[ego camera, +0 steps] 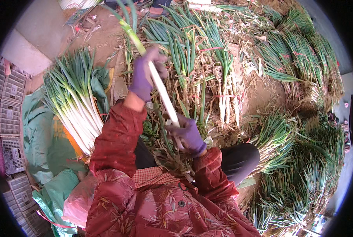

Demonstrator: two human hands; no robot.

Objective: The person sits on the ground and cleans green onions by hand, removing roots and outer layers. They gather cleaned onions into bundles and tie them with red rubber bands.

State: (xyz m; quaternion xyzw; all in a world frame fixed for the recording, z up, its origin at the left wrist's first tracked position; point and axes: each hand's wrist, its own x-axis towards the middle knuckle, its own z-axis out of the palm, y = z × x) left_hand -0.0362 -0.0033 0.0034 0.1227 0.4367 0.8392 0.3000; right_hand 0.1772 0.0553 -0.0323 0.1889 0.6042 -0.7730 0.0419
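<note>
A long green onion stalk [161,86] slants across the view, its white shank clean and its green leaves running up out of the top. My left hand [148,72], in a purple work glove, grips it near where white turns to green. Lower down, my right hand [187,134], gloved alike, is closed around the white end; the root tip is mostly hidden by the fingers. Both hands are slightly blurred. Beneath them lie loose leaves and dry husks [176,161]. To the left rests a pile of cleaned green onions [78,103] with white shanks.
Unpeeled onion bundles [228,89] tied with red bands lie ahead. More bundles [301,65] and a large heap [304,177] fill the right. Grey plastic crates [10,109] stack at far left beside green sheeting [37,127]. Another person's foot [156,11] shows at the top.
</note>
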